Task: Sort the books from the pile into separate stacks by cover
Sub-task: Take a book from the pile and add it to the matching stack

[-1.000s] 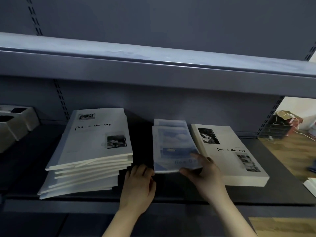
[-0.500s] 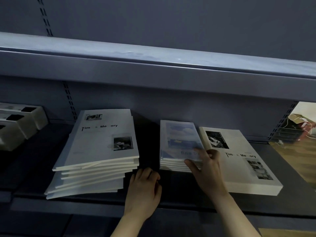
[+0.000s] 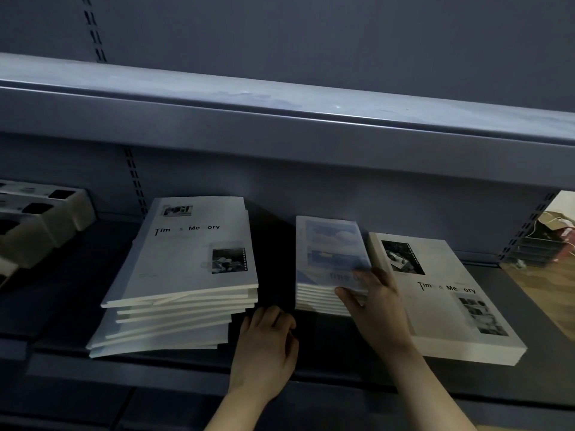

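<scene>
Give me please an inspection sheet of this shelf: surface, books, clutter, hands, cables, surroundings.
Surface: dark shelf, dimly lit.
Job's things: untidy pile at left, white cover on top; blue stack in the middle; white stack beside it at right.
Clutter: grey boxes at far left.
Hands: left hand rests on the shelf between pile and blue stack, fingers loosely curled, holding nothing; right hand grips the blue stack's near corner, thumb on its front edge.
Cables: thin white cable at far right, beyond the shelf.
Surroundings: upper shelf overhead; wood floor at right.
</scene>
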The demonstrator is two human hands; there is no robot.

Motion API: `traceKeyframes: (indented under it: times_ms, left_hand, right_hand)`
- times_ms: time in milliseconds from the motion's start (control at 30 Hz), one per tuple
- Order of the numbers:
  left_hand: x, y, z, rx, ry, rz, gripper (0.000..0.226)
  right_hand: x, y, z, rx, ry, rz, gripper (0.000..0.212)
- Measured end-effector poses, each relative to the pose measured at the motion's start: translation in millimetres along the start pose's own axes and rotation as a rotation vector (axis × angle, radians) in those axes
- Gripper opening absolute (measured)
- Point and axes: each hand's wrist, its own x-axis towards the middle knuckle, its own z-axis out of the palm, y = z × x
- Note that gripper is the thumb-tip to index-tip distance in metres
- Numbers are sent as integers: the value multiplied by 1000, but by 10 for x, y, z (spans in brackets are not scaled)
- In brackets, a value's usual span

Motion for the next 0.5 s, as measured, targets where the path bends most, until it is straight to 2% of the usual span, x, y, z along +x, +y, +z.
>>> traceKeyframes:
  times_ms: [500]
  left_hand:
    - [0, 1, -35, -8, -31, -5, 15]
  right_hand:
    - [12, 92, 90, 6, 75, 49, 41]
